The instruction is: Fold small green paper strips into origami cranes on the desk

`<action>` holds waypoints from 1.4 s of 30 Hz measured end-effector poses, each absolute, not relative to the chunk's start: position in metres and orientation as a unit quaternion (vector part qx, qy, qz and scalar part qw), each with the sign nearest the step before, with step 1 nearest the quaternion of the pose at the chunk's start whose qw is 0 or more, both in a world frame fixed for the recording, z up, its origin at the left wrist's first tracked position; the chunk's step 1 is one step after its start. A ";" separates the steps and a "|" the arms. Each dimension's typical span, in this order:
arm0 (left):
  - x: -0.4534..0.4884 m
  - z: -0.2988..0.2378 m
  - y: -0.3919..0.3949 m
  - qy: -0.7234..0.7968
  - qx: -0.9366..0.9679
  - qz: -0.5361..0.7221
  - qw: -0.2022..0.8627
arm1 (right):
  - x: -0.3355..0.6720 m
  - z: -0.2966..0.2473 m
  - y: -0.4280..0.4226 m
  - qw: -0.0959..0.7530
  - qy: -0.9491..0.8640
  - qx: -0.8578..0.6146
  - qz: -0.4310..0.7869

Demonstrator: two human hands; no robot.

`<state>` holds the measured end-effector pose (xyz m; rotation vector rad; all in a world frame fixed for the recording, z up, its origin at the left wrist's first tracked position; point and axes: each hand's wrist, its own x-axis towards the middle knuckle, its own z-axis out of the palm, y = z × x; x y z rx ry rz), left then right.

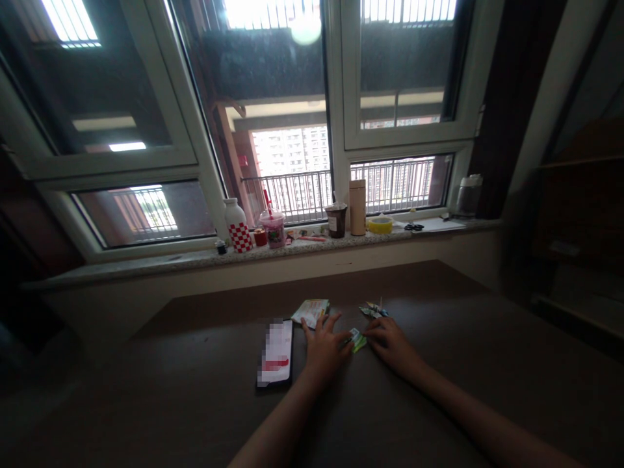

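Note:
On the dark brown table [195, 403] both my hands rest around a small folded green paper piece [358, 340]. My left hand [322, 348] lies with fingers spread, its fingertips pressing the paper's left side. My right hand [390, 341] has its fingers curled together, pinching the paper's right edge. A stack of patterned paper sheets [311, 311] lies just beyond my left hand. Small folded paper figures [373, 311] sit just beyond my right hand.
A phone [275, 353] lies face up left of my left hand. The stone window sill [146, 263] carries a checked bottle [238, 226], a pink cup [273, 229], a dark cup [336, 220], a tall flask [357, 207], yellow tape [379, 224], scissors [413, 226] and a kettle [468, 195].

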<state>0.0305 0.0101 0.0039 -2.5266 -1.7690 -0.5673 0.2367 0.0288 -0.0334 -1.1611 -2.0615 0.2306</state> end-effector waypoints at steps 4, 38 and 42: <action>0.029 0.005 0.010 -0.562 -0.806 -0.186 -0.018 | 0.237 -0.032 0.030 0.381 -0.800 -0.451 0.107; 0.029 0.006 0.002 -0.611 -0.773 -0.152 -0.083 | 0.218 -0.026 0.043 0.280 -0.759 -0.566 0.159; 0.029 0.007 0.001 -0.617 -0.767 -0.148 -0.095 | 0.212 -0.020 0.042 0.246 -0.754 -0.592 0.142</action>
